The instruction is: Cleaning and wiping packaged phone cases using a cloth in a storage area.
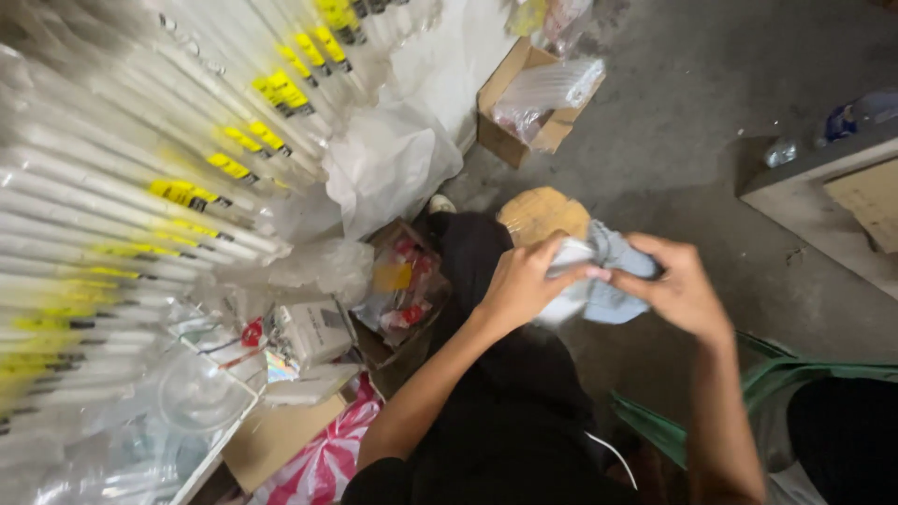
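Centrally, two hands meet on one pale blue-white folded cloth (599,281): the left hand (524,285) has its fingers (561,251) curled shut over the cloth's near edge, while the right hand (678,290) pinches its far side, thumb on top. At 12 o'clock just behind lies one round brown disc (541,213). One open cardboard box (528,112) sits further toward 12, another box of packets (402,290) at 9. Many white tubes with yellow labels (140,187) crowd 10 o'clock. Bare concrete floor (711,103) opens toward 1 o'clock.
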